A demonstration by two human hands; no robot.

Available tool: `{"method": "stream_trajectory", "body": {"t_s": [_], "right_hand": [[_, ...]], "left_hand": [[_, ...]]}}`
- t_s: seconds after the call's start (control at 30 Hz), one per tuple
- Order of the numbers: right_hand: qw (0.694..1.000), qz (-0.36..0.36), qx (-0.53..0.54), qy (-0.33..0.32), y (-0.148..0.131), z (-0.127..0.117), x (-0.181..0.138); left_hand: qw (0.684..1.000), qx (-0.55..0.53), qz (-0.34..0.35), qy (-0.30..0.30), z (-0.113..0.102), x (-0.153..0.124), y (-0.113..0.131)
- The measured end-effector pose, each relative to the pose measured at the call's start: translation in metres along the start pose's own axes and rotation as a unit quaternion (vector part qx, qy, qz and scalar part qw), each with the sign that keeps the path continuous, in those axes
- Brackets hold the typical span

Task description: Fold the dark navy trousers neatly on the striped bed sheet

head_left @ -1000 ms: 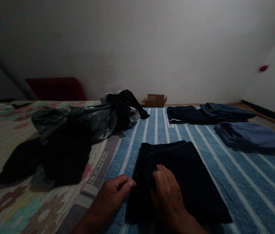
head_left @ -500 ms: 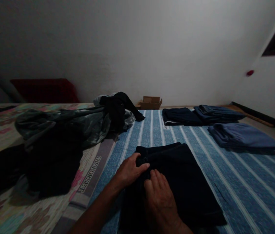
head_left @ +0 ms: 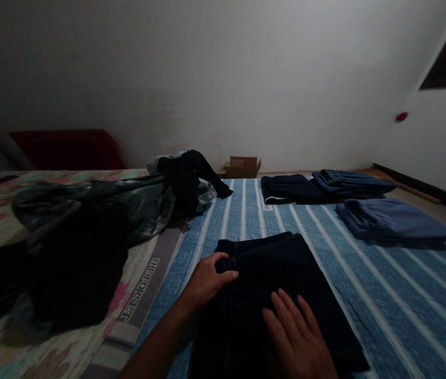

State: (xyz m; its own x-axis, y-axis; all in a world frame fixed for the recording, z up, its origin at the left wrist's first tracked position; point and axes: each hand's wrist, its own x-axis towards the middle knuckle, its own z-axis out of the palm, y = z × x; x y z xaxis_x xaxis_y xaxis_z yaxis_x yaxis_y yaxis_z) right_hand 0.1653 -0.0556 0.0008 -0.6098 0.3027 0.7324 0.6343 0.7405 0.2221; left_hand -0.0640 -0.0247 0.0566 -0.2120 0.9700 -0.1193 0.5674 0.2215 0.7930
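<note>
Open striped bed [head_left: 384, 295] right of dark folded garment [head_left: 286, 284], clothes heap [head_left: 88, 226] blocking left, folded stacks [head_left: 388, 221] far right

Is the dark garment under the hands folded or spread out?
Folded: the dark garment lies as a compact rectangle on the striped sheet, left hand gripping its edge, right hand flat on top.

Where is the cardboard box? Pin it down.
In the head view, the cardboard box sits against the far wall, centre, just beyond the striped blue sheet, between the dark clothes pile and the folded garments.
</note>
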Motion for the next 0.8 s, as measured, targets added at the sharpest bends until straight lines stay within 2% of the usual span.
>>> {"method": "stream_trajectory", "body": {"t_s": [0.17,0.33,0.4,0.63,0.8], "right_hand": [[0.998,0.046,-0.035,0.003,0.025,-0.014,-0.029],[0.996,-0.024,-0.075,-0.033,0.056,-0.016,-0.059],[0.996,-0.025,-0.070,-0.043,0.063,-0.013,-0.074],[0.995,0.091,0.018,-0.031,0.065,-0.002,-0.105],[0.992,0.116,0.007,-0.054,0.058,0.000,-0.107]], "left_hand": [[1.000,-0.008,-0.009,0.015,0.000,0.000,-0.001],[1.000,0.008,-0.001,-0.005,-0.001,0.001,0.000],[1.000,0.009,0.000,-0.014,-0.001,0.000,0.000],[0.999,0.028,-0.012,0.029,0.001,-0.007,0.003],[0.999,-0.005,-0.010,0.040,0.004,-0.008,0.000]]}}
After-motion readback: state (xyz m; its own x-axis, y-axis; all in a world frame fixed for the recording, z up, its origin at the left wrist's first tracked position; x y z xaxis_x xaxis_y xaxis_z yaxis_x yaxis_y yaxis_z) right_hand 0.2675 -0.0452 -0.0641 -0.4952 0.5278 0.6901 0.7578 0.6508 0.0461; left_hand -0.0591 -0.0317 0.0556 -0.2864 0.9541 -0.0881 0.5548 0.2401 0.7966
